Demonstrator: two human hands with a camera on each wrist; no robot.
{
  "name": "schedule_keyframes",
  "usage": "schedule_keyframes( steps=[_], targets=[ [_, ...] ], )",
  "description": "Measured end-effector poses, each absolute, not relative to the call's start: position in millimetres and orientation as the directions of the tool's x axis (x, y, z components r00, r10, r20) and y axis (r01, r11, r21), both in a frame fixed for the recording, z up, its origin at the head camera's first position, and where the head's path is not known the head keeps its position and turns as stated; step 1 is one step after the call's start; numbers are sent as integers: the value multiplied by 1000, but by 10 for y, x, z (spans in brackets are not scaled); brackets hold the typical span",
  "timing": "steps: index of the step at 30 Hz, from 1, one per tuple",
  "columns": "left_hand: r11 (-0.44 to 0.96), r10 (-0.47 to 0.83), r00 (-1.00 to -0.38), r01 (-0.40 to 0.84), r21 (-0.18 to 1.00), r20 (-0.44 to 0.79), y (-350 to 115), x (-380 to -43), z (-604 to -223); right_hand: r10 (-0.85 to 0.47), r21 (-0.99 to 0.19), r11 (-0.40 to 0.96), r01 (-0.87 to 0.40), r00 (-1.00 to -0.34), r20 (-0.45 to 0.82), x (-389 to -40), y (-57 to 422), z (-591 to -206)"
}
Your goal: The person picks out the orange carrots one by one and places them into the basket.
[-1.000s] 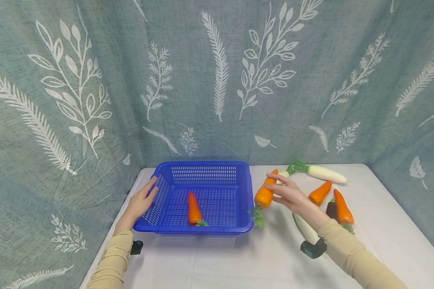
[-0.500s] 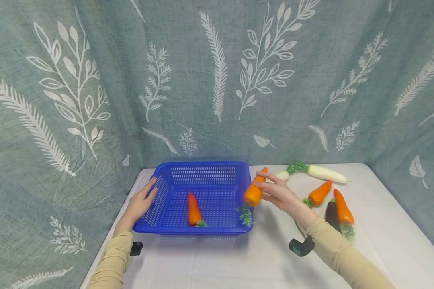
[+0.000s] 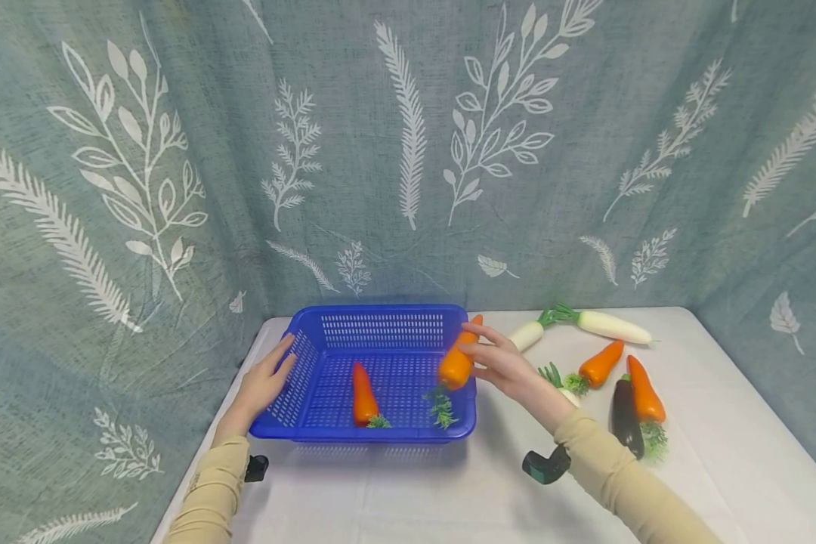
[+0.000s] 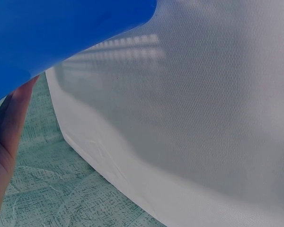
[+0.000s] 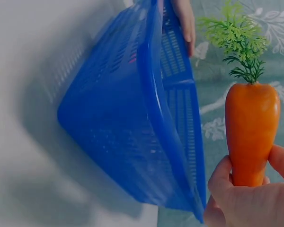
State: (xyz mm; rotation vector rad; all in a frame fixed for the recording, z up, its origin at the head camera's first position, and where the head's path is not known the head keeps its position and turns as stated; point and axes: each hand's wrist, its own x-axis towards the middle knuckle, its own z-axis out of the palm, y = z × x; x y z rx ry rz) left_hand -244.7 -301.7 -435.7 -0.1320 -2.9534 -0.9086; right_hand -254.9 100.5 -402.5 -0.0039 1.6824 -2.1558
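Note:
My right hand (image 3: pixel 499 363) pinches an orange carrot (image 3: pixel 458 364) between thumb and fingers, near its pointed end. The carrot hangs over the right side of the blue basket (image 3: pixel 472 378), its leafy green top tilted down toward the inside. In the right wrist view the carrot (image 5: pixel 252 132) shows large beside the basket wall (image 5: pixel 113 137). My left hand (image 3: pixel 265 384) rests on the basket's left rim with its fingers extended over it. A red-orange carrot (image 3: pixel 363 394) lies on the basket floor.
On the white table (image 3: pixel 408 499) to the right lie two more carrots, one of them (image 3: pixel 601 364) beside an eggplant (image 3: pixel 627 419). White radishes (image 3: pixel 612 327) lie at the back and partly behind the right forearm. A patterned curtain (image 3: pixel 381 151) stands behind the table.
My right hand has carried the carrot leftward, from beside the basket to over its right rim. The left hand has stayed at the left rim.

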Motion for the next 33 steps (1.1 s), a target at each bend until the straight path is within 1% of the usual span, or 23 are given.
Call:
schedule_keyframes(
  steps=[7,19,27,33],
  targets=[
    [823,70,-995,100,559,74,-3024,-2443,-4361,-314,-944,-184,275,-926,-209,-2547,862,-4053],
    [824,63,-996,88,560,64,-3021,-2434,-4350,-243,-948,-227,225,-955,-169,-2536,590,-4135],
    [819,69,-995,100,564,76,-3010,-2443,-4355,-202,-945,-224,237,-960,-193,-2512,441,-4181],
    [819,71,-994,104,565,80,-3019,-2436,-4355,-178,-937,-266,228,-967,-185,-2501,328,-4223]
  ],
)
